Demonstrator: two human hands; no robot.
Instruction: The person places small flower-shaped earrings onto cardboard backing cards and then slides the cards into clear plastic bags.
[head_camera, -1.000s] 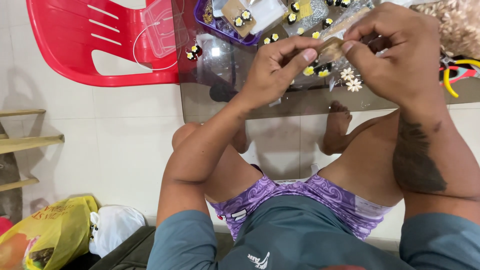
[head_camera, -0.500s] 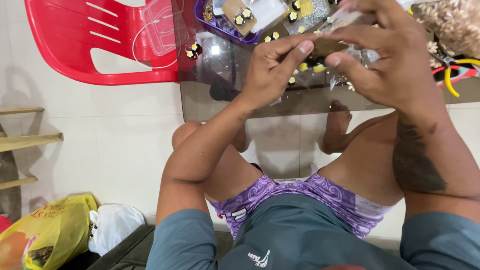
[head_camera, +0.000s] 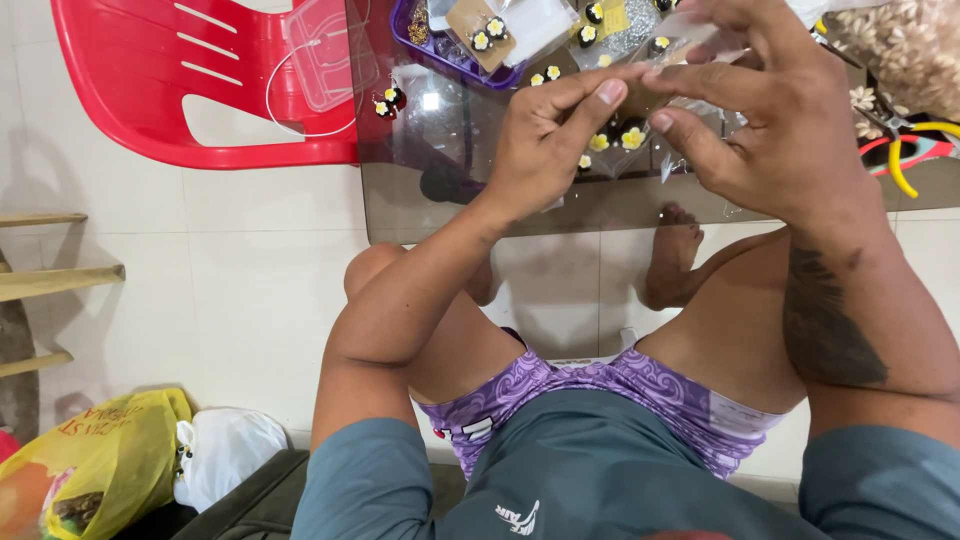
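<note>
Clear packet (head_camera: 640, 95): a small see-through plastic packet pinched between both hands above the glass table, far and right of centre; what is inside cannot be told.
Lap: nearest the camera, a grey-blue shirt (head_camera: 560, 480) and purple patterned shorts (head_camera: 600, 385), bare knees spread to either side.
Floor, near left: a yellow plastic bag (head_camera: 95, 460) with a white bag (head_camera: 225, 455) just beside it on pale tiles.
Left hand (head_camera: 545, 135): raised over the table's near edge, thumb and forefinger closed on the left end of the packet.
Right hand (head_camera: 770, 120): raised just right of the left hand, thumb and fingertips grasping the packet's right end; a dark tattoo shows on the forearm.
Glass table (head_camera: 440, 200): tinted and see-through, with a bare foot visible through it on the floor beneath.
Flower beads (head_camera: 615, 140): small yellow and white flowers lying on the glass just beneath the hands.
Purple tray (head_camera: 450, 55): farther back, left of the hands, holding more flower pieces on cards.
Pliers (head_camera: 905, 150): yellow-handled, at the table's right edge.
Red chair (head_camera: 190, 85): plastic, at far left, touching the table's left side.
</note>
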